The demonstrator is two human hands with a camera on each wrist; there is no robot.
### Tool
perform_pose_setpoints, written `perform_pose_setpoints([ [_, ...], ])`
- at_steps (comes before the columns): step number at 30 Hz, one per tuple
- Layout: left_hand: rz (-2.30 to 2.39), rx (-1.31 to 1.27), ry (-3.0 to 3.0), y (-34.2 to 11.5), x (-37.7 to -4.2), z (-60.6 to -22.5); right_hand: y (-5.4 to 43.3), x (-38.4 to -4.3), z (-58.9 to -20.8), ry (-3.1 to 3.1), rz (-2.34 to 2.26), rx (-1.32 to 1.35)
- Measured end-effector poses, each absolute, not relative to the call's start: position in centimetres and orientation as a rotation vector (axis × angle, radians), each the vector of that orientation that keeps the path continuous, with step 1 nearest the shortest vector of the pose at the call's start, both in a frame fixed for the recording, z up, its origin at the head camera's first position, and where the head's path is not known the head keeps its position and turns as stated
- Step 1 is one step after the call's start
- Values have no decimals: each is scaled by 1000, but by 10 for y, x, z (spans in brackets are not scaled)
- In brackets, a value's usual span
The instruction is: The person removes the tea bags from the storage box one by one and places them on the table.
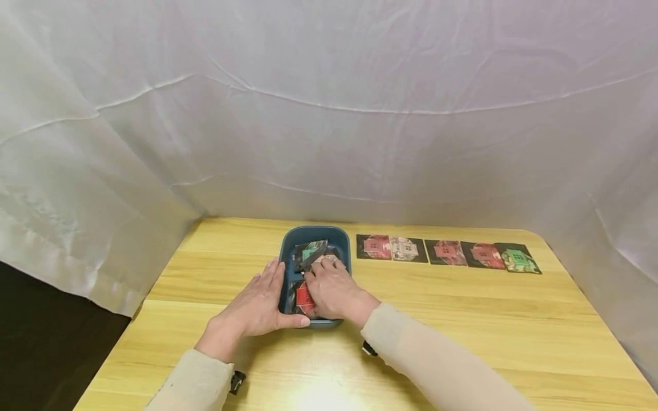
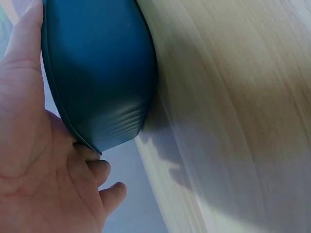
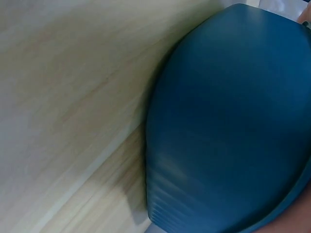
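A dark blue tray (image 1: 319,229) with raised sides and a divider stands on the table with several small flat packets in it. My left hand (image 1: 259,299) rests along its left side, fingers fairly straight and thumb laid over the near rim. Inside the tray, the fingers of my right hand (image 1: 334,290) are curled at a tilted black packet (image 1: 312,258), pinching its edge; the fingertips are partly hidden. Beneath it lies a packet with a green label (image 1: 303,251). A red-labelled packet (image 1: 303,297) lies in the near compartment, partly covered by my right hand.
Right of the tray, a row of flat black packets lies on the wooden table (image 1: 437,331): red-labelled (image 1: 373,246), pale-labelled (image 1: 408,249), two more red ones, and a green-labelled one (image 1: 517,258) at the end. White cloth (image 1: 329,142) hangs behind and at both sides.
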State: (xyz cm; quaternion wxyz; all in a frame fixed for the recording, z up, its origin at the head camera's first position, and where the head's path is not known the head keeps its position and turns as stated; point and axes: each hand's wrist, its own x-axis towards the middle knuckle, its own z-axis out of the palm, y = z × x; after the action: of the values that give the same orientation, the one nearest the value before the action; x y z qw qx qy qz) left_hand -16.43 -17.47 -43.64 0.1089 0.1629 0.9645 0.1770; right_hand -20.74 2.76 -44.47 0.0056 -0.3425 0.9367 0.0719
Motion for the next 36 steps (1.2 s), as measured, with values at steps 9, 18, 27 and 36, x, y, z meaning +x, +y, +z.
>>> perform_pose_setpoints([
  [9,533,473,2827,-174,-164,-436,30,-209,-446,2938,201,-1041],
  [18,568,485,2822,-175,-163,-437,44,-214,-425,2986,28,-1040],
  [27,583,457,2821,-174,-163,-437,77,-222,-398,3023,-151,-1040],
  [36,596,463,2829,-175,-162,-437,121,-225,-390,3076,-259,-1008],
])
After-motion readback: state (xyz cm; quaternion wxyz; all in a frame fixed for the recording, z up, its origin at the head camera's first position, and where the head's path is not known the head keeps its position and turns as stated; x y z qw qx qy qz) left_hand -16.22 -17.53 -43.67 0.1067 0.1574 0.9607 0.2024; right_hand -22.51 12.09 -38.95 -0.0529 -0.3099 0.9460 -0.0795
